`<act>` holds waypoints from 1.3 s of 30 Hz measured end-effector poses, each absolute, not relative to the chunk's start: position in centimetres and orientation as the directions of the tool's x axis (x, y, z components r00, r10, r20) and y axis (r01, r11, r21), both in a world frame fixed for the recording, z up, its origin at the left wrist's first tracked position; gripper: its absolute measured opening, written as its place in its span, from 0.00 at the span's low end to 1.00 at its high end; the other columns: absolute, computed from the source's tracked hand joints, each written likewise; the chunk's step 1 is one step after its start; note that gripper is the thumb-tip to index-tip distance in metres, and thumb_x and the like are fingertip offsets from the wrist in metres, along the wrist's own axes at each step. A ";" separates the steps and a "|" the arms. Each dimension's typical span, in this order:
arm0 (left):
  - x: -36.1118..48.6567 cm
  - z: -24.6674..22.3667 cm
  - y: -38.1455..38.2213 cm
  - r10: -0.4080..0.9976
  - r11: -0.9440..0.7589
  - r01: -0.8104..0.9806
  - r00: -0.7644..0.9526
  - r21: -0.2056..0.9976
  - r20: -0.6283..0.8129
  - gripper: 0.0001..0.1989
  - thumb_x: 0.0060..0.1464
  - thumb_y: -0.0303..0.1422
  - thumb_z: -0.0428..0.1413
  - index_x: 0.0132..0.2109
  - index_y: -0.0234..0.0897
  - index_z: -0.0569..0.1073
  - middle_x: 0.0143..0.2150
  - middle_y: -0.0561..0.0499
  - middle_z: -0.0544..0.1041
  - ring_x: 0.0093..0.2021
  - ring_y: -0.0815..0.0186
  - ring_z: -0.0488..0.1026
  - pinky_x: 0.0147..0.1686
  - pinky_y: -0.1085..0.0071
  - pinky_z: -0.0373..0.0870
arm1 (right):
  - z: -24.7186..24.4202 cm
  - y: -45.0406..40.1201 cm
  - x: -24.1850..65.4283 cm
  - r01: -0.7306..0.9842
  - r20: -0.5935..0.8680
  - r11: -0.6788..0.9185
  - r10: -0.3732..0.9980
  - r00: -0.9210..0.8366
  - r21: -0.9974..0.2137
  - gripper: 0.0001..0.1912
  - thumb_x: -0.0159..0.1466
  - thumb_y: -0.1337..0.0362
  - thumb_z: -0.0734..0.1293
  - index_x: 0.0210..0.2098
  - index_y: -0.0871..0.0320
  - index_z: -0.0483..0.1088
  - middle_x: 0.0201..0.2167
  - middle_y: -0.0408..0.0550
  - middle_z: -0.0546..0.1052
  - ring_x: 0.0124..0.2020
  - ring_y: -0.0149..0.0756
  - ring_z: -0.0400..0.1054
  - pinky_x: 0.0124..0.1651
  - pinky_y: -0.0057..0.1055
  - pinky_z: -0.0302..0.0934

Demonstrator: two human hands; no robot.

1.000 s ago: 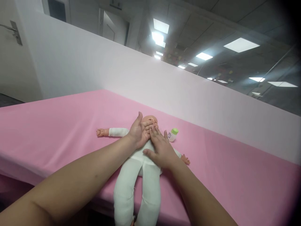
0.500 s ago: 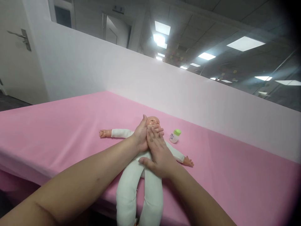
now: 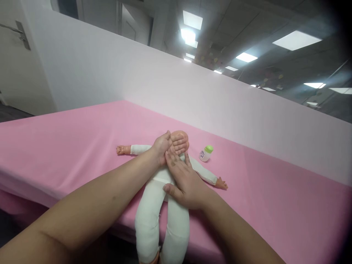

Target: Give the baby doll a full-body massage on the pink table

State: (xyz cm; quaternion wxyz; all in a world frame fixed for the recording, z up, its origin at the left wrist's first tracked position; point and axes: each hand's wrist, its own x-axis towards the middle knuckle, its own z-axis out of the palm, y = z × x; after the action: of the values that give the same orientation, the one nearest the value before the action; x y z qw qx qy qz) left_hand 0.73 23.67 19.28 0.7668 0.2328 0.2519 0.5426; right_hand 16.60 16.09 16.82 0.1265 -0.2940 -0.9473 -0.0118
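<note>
A baby doll [image 3: 154, 194] with a white cloth body lies on its back, arms spread, legs toward me. My left hand [image 3: 166, 146] is open, palm up, over the doll's upper chest, and its fingers cover much of the doll's face. My right hand [image 3: 184, 176] lies flat and open above the doll's trunk, its fingertips against the palm of my left hand and its thumb out to the left. Neither hand holds anything. Just right of the doll's head stands a small clear bottle [image 3: 205, 155] with a green cap and a printed label.
A pink cloth [image 3: 82, 135] covers the table, whose front edge is near me. Behind it rises a white partition wall [image 3: 209, 102]. At the far left is a door [image 3: 22, 62] with a metal handle.
My right hand's fingers have slid back from my left fingers toward the left palm. The left fingers now lie in plain sight across the doll's face. The view has tilted down slightly.
</note>
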 end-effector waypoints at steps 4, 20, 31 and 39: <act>1.7 19.1 22.7 0.922 0.342 -0.673 0.376 0.656 -0.094 0.33 0.71 0.51 0.39 0.52 0.27 0.77 0.53 0.31 0.80 0.53 0.53 0.79 0.52 0.61 0.77 | 16.5 16.5 16.7 0.593 0.298 0.805 0.571 -0.765 -0.022 0.55 0.70 0.34 0.54 0.75 0.60 0.17 0.78 0.56 0.33 0.78 0.54 0.25 0.76 0.60 0.26; 0.7 18.4 24.0 0.963 0.253 -0.825 0.263 0.505 -0.054 0.27 0.73 0.41 0.41 0.56 0.21 0.74 0.52 0.26 0.80 0.53 0.48 0.80 0.48 0.58 0.81 | 16.8 18.3 17.8 0.685 0.220 0.725 0.682 -0.697 -0.079 0.44 0.73 0.39 0.52 0.77 0.57 0.34 0.77 0.52 0.42 0.78 0.51 0.28 0.75 0.62 0.21; 3.0 18.3 22.1 0.904 0.393 -0.726 0.418 0.565 -0.091 0.25 0.69 0.43 0.46 0.55 0.26 0.76 0.54 0.30 0.79 0.54 0.49 0.79 0.56 0.55 0.76 | 16.6 17.7 16.9 0.687 0.294 0.727 0.660 -0.692 -0.016 0.53 0.70 0.34 0.55 0.76 0.57 0.22 0.77 0.54 0.31 0.78 0.54 0.24 0.74 0.64 0.17; 2.9 19.0 21.6 0.930 0.336 -0.724 0.358 0.602 -0.089 0.29 0.72 0.49 0.40 0.56 0.30 0.75 0.50 0.36 0.81 0.50 0.57 0.81 0.54 0.64 0.76 | 16.1 19.4 17.9 0.829 0.343 0.557 0.790 -0.508 -0.056 0.52 0.69 0.33 0.55 0.77 0.52 0.25 0.78 0.51 0.32 0.78 0.57 0.21 0.69 0.72 0.13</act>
State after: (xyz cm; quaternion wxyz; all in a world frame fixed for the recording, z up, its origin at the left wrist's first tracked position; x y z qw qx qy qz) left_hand 2.93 21.63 18.99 0.7885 0.2390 0.2150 0.5242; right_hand 17.88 19.38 16.09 0.1667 -0.4671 -0.8664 -0.0577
